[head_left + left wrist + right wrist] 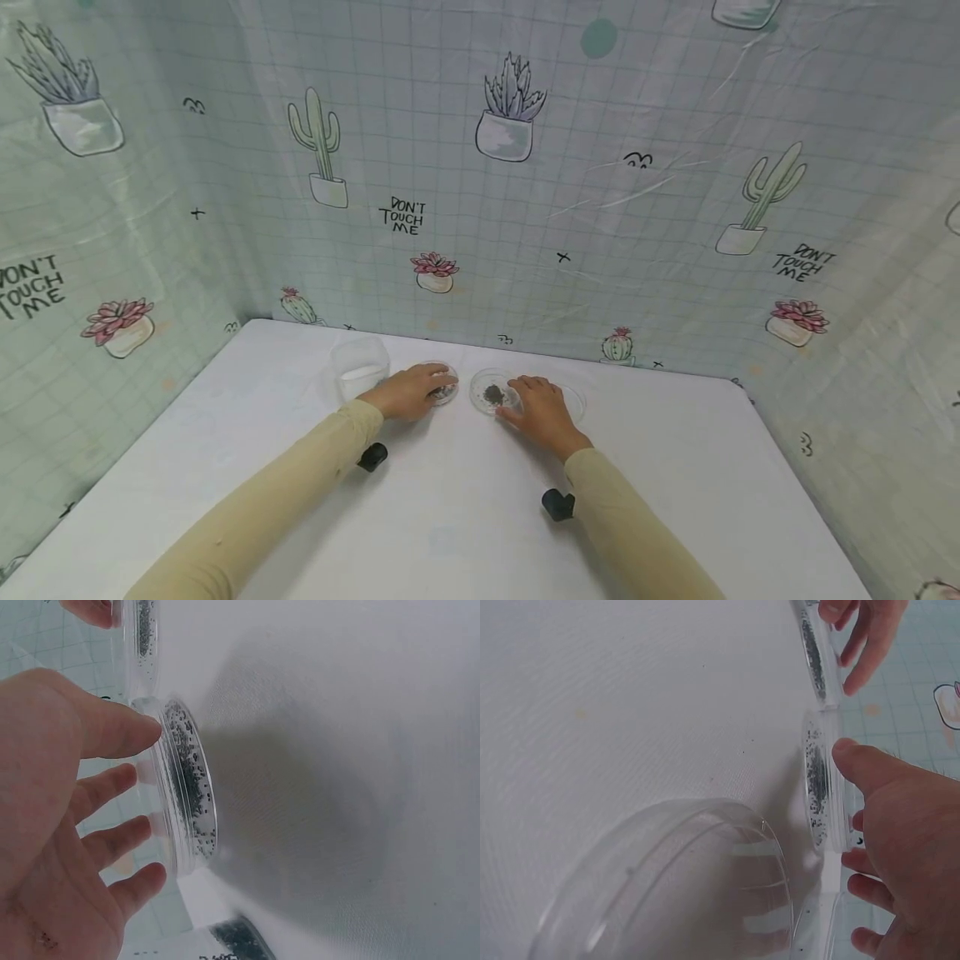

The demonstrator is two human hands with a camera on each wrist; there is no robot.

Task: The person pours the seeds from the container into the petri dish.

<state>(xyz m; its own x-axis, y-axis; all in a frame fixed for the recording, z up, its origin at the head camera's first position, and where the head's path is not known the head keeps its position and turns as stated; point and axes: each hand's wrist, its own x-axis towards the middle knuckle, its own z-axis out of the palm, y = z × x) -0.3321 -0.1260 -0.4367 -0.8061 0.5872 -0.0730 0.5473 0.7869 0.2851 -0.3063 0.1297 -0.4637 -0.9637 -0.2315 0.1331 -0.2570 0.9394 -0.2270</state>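
Observation:
A round clear petri dish with dark granules inside sits left of centre on the table. My left hand holds it, the thumb against the rim and the fingers spread round it. Beside it to the right lies a second petri dish, with a dark heap in the middle and granules scattered about. My right hand grips this one, its thumb at the rim and fingers round the side. Both dishes stay low at the tabletop.
An empty-looking clear round dish lies right of my right hand, large in the right wrist view. A translucent tub, whitish in the head view, stands left of my left hand. The white table meets a cactus-printed curtain behind.

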